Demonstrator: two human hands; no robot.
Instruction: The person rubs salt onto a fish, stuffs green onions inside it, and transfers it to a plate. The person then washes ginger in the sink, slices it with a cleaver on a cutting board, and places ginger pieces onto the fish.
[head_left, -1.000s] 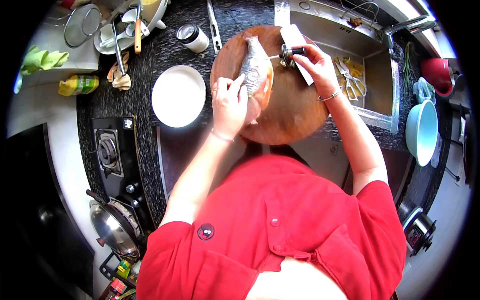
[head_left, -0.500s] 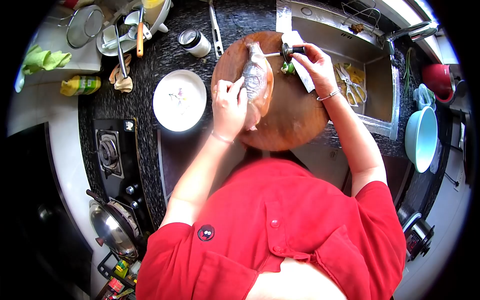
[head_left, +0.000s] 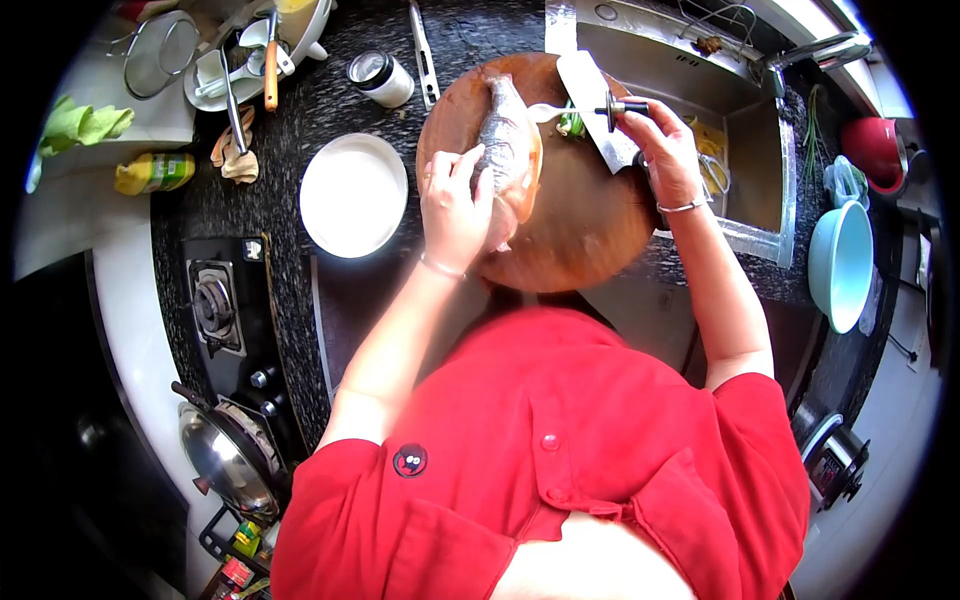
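Fish (head_left: pixel 506 135): whole, lying lengthwise on round wooden cutting board (head_left: pixel 580 225), left of board centre, cut belly side facing right.
Left hand (head_left: pixel 455 210): palm down on near half of fish, fingers spread and curled over its body, pinning it to board.
Right hand (head_left: pixel 665 150): fingers closed around dark handle of small tool with disc guard (head_left: pixel 615 107); its pale tip (head_left: pixel 545 113) touches fish near far end.
Cleaver (head_left: pixel 598 95): flat on far right edge of board, blade under the tool, partly hidden by right hand.
Green scrap (head_left: pixel 571 124): on board, just beside tool tip.
White plate (head_left: pixel 354 195): on dark counter, left of board, near but apart.
Jar (head_left: pixel 381 77): lying on counter beyond plate.
Sink (head_left: pixel 720 130): right of board, scissors (head_left: pixel 712 172) inside.
Teal bowl (head_left: pixel 842 265): far right, well apart from board.
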